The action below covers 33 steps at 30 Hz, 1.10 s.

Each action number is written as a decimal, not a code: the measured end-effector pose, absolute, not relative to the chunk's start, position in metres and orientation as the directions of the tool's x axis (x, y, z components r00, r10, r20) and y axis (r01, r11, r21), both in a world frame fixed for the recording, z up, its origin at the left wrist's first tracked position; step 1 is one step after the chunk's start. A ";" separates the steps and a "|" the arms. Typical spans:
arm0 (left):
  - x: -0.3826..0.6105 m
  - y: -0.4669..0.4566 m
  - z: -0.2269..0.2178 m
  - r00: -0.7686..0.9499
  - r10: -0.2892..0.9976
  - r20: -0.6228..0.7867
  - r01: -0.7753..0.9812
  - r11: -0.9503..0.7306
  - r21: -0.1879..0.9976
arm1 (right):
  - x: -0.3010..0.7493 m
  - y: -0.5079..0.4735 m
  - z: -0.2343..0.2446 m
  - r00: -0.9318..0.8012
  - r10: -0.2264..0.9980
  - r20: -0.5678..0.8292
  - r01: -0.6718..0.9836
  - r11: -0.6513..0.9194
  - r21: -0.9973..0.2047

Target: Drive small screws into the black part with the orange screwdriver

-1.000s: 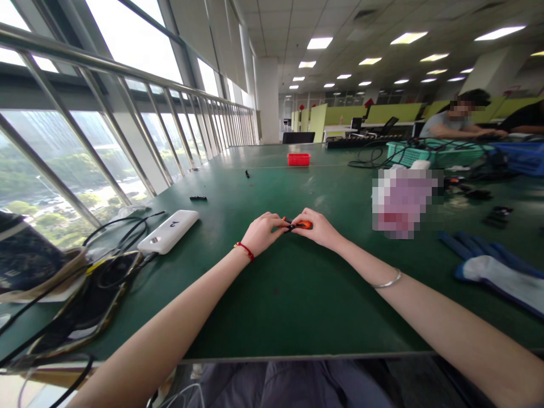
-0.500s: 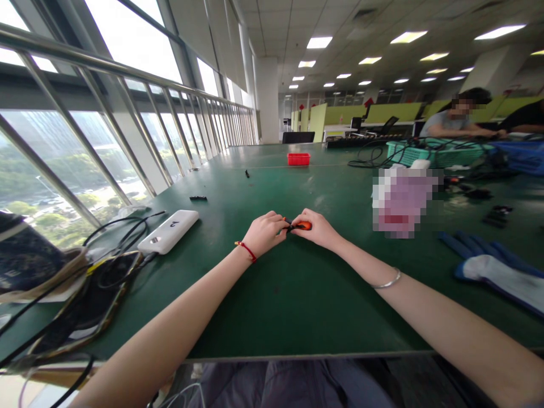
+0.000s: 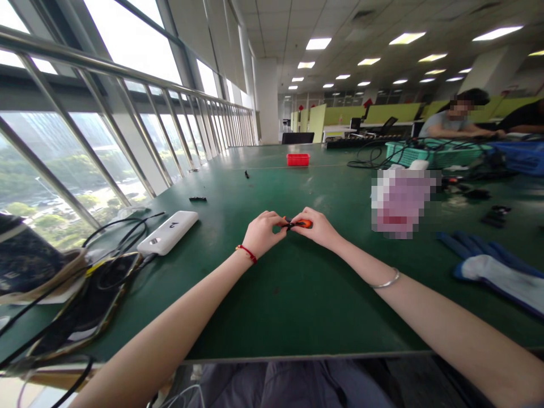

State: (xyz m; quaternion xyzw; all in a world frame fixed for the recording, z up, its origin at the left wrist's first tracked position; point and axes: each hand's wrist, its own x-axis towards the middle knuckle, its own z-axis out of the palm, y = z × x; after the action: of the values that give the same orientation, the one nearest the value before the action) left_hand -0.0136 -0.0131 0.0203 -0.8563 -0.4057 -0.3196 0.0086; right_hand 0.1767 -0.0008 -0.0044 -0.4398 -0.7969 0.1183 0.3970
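My left hand and my right hand meet over the middle of the green table. Both pinch a small orange and black object between their fingertips, just above the table top. The left hand's fingers curl onto its black left end; the right hand's fingers close round the orange part. Most of the object is hidden by the fingers. A red string bracelet sits on my left wrist, a silver bangle on my right forearm.
A white power bank, a phone and black cables lie at the left. Blue and white gloves lie at the right. A red tray stands far back. Other people sit at the far right behind a teal basket.
Both hands stay pinched on the small object, with only slight finger shifts. Nothing else has moved.
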 end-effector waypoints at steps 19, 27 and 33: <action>-0.009 -0.013 0.013 0.525 0.721 0.452 0.767 -0.631 0.117 | 0.177 -0.041 0.061 0.028 0.594 0.804 0.506 0.685 -0.524; -0.009 -0.012 0.013 0.522 0.720 0.457 0.767 -0.631 0.117 | 0.175 -0.041 0.057 -0.026 0.610 0.792 0.526 0.682 -0.508; -0.010 -0.012 0.013 0.528 0.717 0.455 0.765 -0.634 0.113 | 0.174 -0.042 0.056 -0.029 0.627 0.778 0.515 0.677 -0.526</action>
State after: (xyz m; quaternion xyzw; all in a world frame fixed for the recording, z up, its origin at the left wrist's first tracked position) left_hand -0.0098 -0.0118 0.0127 -0.8725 -0.4247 -0.2364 0.0505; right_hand 0.1736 -0.0420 0.0564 -0.3991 -0.7156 0.0489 0.5711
